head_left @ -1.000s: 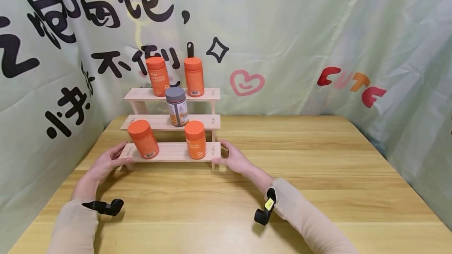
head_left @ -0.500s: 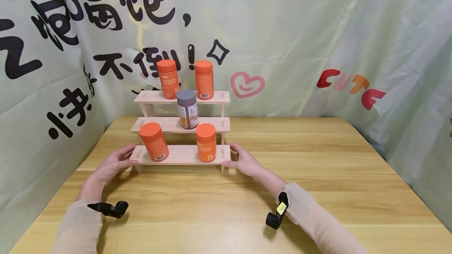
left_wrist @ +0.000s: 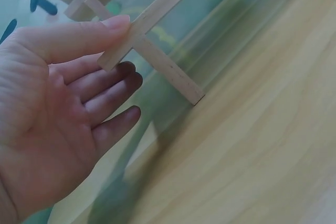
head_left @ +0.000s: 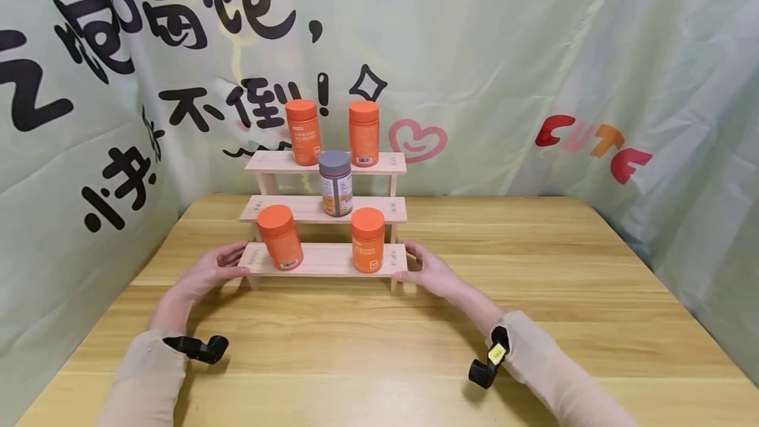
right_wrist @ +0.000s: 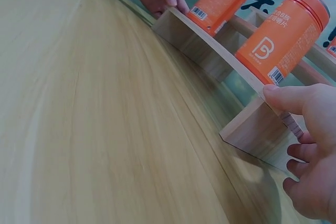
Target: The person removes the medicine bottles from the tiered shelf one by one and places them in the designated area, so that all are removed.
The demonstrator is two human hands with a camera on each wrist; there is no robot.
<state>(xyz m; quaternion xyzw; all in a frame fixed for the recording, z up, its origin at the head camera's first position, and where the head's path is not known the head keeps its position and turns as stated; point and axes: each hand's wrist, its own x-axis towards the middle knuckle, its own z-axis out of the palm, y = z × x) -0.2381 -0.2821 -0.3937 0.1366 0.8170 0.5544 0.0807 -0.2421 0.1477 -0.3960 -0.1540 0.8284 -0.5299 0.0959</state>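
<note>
A pale wooden three-tier display stand (head_left: 326, 260) stands on the table, bearing several lidded bottles. My left hand (head_left: 213, 272) grips the left end of its lowest shelf; in the left wrist view the thumb lies on the front corner and the fingers reach behind the end. At the shelf's opposite end, my right hand (head_left: 431, 274) holds on the same way, thumb at the front edge. Two orange bottles (head_left: 281, 237) (head_left: 367, 240) stand on the bottom tier, a grey-lidded bottle (head_left: 336, 184) on the middle one, two more orange bottles (head_left: 304, 132) (head_left: 364, 133) on top.
The wood-grain table (head_left: 534, 269) extends to the right of the stand and in front of it. A pale printed curtain (head_left: 486, 71) hangs behind the table and along both sides. Black wrist cameras (head_left: 198, 349) (head_left: 489, 361) sit on both cuffs.
The stand has slid to the right along the table with all its bottles on it. Both hands have moved right together with it, keeping hold of its ends.
</note>
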